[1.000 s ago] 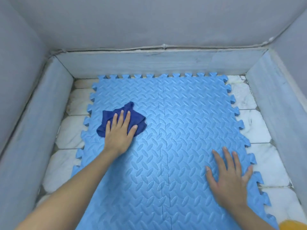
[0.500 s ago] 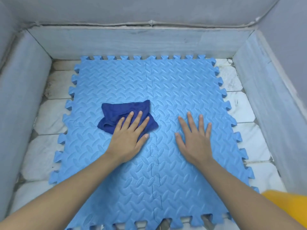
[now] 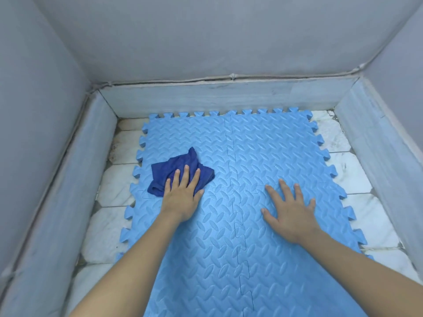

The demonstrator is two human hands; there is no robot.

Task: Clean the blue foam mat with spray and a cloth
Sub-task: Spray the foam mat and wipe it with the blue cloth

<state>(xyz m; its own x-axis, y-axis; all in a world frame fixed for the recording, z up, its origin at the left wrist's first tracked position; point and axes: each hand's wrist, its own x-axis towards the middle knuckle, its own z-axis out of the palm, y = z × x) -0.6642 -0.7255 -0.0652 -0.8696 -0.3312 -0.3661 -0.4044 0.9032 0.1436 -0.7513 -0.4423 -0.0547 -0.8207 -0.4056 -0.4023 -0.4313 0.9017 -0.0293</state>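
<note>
Grey walls [image 3: 206, 37] close the place on three sides, and a pale stone skirting [image 3: 217, 94] runs along their foot. The floor [image 3: 114, 186] is made of white marble tiles with some dirty marks near the far corners. On this floor lies the blue foam mat [image 3: 263, 152], which fills most of the space between the walls. It is built from interlocking pieces, has a raised leaf-like pattern, and its toothed edges show at the far, left and right sides. A seam runs down its middle.

The right hand [image 3: 290, 211] lies flat on the mat, right of the seam, with the fingers straight and spread; it holds nothing. The left hand [image 3: 182, 195] is on the left part of the mat, well apart from the right one. Its straight fingers press down on the dark blue cloth [image 3: 180, 165], which lies crumpled on the mat near the left edge, partly under the fingers.
</note>
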